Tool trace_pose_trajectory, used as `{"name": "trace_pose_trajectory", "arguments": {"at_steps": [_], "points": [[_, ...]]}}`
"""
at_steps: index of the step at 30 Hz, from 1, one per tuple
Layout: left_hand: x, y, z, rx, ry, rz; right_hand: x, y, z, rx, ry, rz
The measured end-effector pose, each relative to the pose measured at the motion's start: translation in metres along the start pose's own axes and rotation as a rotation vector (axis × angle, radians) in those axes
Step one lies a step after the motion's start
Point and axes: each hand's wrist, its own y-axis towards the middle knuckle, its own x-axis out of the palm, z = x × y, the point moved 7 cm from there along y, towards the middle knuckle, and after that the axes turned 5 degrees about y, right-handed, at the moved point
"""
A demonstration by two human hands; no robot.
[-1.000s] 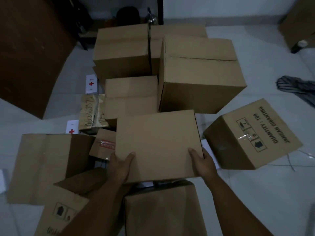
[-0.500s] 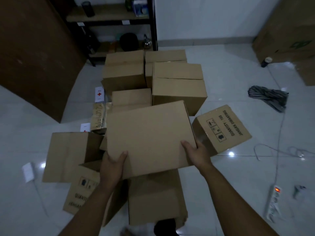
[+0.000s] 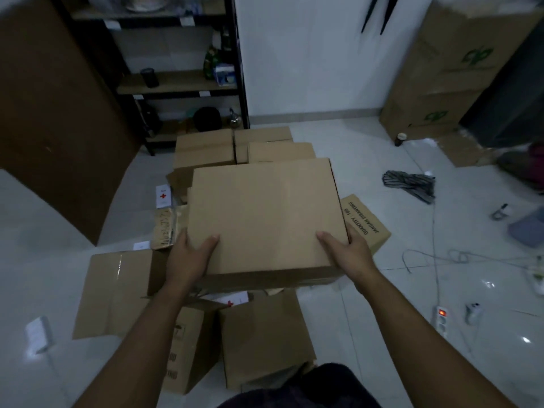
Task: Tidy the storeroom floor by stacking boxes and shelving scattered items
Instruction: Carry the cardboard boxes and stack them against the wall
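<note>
Head view rose over the last second: the floor (image 3: 368, 290) dropped away and the shelf unit (image 3: 176, 83), cut off at the top before, came fully into sight against the back wall. Tall cartons (image 3: 441, 83) stood at the right wall. The plain box (image 3: 265, 219) had sat low in the pile; now it was lifted clear, held level in the air in front of the person, above the open box (image 3: 265, 334) and hiding part of the back row of boxes (image 3: 206, 145). The printed box (image 3: 365, 222) lay tilted on the floor just beyond its right edge, partly covered by it. Grip did not change. The left hand (image 3: 188, 254) clamped the near left corner, thumb flat on top, fingers wrapped round the side and out of sight. The right hand (image 3: 347, 254) did the same at the near right corner. A red-cross card (image 3: 162, 196) lay loose on the floor left of the pile.

Judgement: pick-up done, box in carry, not yet stacked. It probably goes onto the back row. Most boxes and small items were unsorted, so the task was at an early stage.
</note>
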Motion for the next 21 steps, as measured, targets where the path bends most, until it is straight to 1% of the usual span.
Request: {"name": "trace_pose_trajectory", "arguments": {"at_steps": [4, 9, 15, 21], "points": [[0.000, -0.026, 0.018, 0.022, -0.021, -0.034, -0.028, -0.024, -0.008, -0.052, 0.042, 0.024], [0.018, -0.046, 0.041, 0.036, 0.015, -0.048, -0.069, -0.026, -0.008, -0.068, 0.082, -0.014], [0.074, -0.058, 0.100, 0.046, -0.055, -0.044, -0.138, 0.021, -0.011, -0.085, 0.099, -0.094], [0.151, -0.074, 0.165, 0.043, -0.128, -0.025, -0.233, 0.076, -0.032, -0.132, 0.143, -0.194]]}}
